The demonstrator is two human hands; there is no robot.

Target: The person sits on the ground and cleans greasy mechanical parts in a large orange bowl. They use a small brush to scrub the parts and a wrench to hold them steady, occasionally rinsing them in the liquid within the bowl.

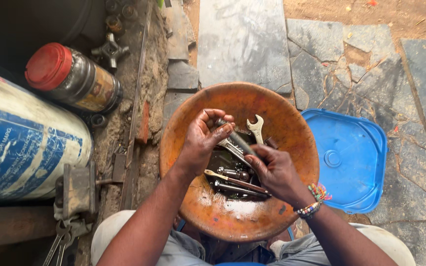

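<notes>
A round orange-brown bowl (193, 123) sits between my knees with dark oily liquid and several metal tools in it. My left hand (204, 138) and my right hand (274, 170) both grip one dark metal rod (240, 140) over the bowl's middle, the left at its upper end, the right at its lower end. An open-ended spanner (256, 127) lies just right of my left fingers. More tools, among them a screwdriver-like shaft (235, 183), rest in the liquid below my hands. A beaded band circles my right wrist.
A blue plastic lid (351, 162) lies on the stone paving right of the bowl. At left are a blue-and-white cylinder (20, 148), a jar with a red cap (70, 76), a cross-shaped metal part (109, 50) and a bench vice (77, 189).
</notes>
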